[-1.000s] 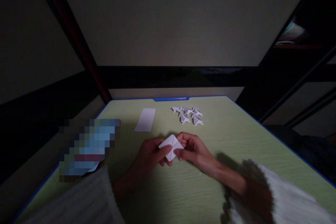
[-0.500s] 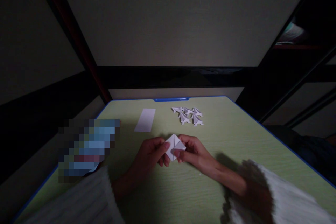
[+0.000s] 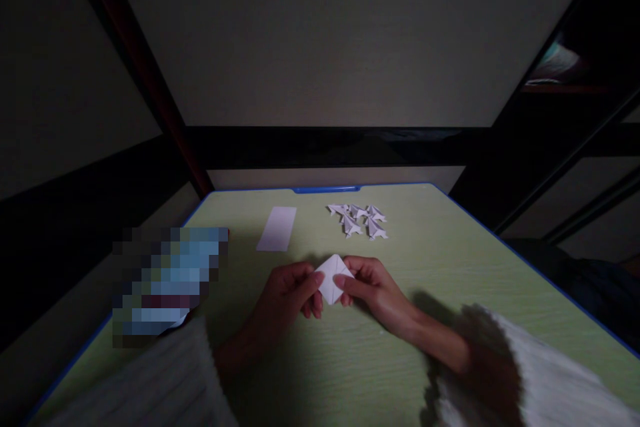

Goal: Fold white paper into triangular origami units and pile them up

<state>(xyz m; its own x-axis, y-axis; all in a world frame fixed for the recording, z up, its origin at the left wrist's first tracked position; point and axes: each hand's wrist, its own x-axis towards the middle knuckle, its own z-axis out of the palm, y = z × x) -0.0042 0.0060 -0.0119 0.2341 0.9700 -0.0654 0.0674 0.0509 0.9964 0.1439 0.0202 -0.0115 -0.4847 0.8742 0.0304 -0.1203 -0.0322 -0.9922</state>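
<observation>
Between my two hands is a folded white paper [image 3: 329,287], shaped like a diamond with crease lines on its face. My left hand [image 3: 293,288] pinches its left corner, thumb on top and fingers curled behind. On the right side my right hand [image 3: 369,285] grips it, the thumb pressed on the paper's face near the middle. The fingers behind the paper are partly hidden. Beyond my hands, several folded white paper figures [image 3: 351,225] sit in a cluster. A flat white paper strip [image 3: 277,229] lies left of them.
The green table [image 3: 425,260] has a blue edge and a blue handle piece [image 3: 326,189] at the far side. A pixelated bluish object [image 3: 175,280] lies at the left. Pale panels [image 3: 340,40] stand behind the table, and dark shelving is at the right.
My right thumb has slid slightly upward on the paper. The right part of the paper now lies flatter under it, and the diamond has shifted a little. My left hand has barely moved.
</observation>
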